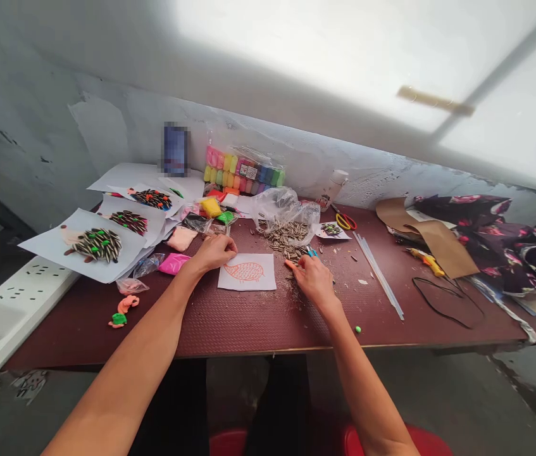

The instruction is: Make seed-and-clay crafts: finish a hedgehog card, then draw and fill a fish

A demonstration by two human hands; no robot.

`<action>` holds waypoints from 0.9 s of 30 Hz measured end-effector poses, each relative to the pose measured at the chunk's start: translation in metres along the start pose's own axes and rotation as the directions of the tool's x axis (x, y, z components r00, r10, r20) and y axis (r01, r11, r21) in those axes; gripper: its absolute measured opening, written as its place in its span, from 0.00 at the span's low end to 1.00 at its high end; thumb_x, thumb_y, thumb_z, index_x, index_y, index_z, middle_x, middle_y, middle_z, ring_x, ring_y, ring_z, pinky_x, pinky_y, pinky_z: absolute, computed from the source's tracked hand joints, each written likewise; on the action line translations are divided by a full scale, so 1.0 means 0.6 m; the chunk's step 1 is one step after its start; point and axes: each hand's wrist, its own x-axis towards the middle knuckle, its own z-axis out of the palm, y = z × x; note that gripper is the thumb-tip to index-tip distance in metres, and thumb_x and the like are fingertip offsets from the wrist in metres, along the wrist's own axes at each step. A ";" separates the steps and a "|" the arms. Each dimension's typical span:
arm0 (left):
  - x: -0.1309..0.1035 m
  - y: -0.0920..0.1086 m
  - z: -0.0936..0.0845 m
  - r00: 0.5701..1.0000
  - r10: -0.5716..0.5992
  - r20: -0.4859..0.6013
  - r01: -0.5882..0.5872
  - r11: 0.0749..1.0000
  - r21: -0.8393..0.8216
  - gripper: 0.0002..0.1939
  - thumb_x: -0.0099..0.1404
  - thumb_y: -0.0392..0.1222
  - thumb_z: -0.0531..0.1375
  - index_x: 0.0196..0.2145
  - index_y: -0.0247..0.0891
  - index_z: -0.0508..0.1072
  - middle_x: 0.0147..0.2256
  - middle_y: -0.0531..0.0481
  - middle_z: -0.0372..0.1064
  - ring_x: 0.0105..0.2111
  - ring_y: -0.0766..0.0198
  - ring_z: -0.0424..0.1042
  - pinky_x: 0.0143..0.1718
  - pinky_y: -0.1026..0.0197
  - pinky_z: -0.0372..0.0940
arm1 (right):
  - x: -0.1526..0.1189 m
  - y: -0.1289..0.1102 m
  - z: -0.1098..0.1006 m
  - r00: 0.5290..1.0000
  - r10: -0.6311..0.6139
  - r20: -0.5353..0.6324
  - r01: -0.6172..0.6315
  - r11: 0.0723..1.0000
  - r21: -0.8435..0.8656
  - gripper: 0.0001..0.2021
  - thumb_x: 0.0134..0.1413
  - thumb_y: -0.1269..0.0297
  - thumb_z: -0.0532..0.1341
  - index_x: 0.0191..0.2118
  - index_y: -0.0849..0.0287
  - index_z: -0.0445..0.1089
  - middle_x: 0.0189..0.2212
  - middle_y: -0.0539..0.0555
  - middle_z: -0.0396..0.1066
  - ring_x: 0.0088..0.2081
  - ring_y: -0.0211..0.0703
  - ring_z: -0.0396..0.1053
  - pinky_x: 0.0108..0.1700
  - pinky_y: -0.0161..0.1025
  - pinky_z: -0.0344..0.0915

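Note:
A small white card [270,278] with an orange hedgehog drawing lies on the table in front of me. My left hand [215,252] is at its upper left corner, fingers curled together against the paper edge. To the right of the card, my right hand [316,278] is closed on a slim orange marker [289,263], whose orange end points left. Just beyond this hand lies a blue object [312,251], partly hidden. Behind the card and the right hand, striped sunflower seeds [283,235] spill from a clear plastic bag [274,206].
Paper sheets with seed hedgehogs [97,246] are stacked at left, near a power strip [21,304]. Clay packs [243,172], a bottle [333,190] and scissors [346,221] stand or lie behind. Glue sticks [379,275], a glue gun [426,261] and floral cloth [505,247] are at right.

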 end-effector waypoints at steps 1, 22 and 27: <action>0.000 0.000 0.001 1.000 -0.003 -0.002 0.003 1.000 -0.002 0.12 0.58 0.37 0.58 0.34 0.38 0.82 0.35 0.46 0.81 0.37 0.57 0.76 0.40 0.62 0.65 | -0.001 -0.001 0.000 0.999 -0.004 -0.032 0.005 1.000 0.023 0.13 0.68 0.54 0.57 0.45 0.57 0.73 0.44 0.57 0.75 0.43 0.47 0.73 0.37 0.37 0.58; 0.000 -0.003 -0.006 1.000 0.004 0.019 -0.003 0.999 -0.051 0.13 0.56 0.38 0.59 0.35 0.36 0.82 0.33 0.47 0.80 0.34 0.59 0.75 0.38 0.62 0.65 | 0.079 -0.117 0.051 0.965 -0.205 -0.167 0.246 0.925 0.290 0.11 0.66 0.69 0.54 0.44 0.57 0.74 0.44 0.56 0.76 0.44 0.45 0.71 0.44 0.37 0.60; 0.001 -0.006 -0.005 1.000 0.007 0.016 -0.006 0.997 -0.073 0.13 0.56 0.38 0.58 0.35 0.36 0.82 0.32 0.47 0.79 0.33 0.59 0.75 0.37 0.62 0.65 | 0.078 -0.106 0.059 0.945 -0.266 -0.190 0.313 0.907 0.283 0.11 0.64 0.71 0.54 0.41 0.57 0.74 0.41 0.56 0.77 0.45 0.47 0.69 0.47 0.39 0.60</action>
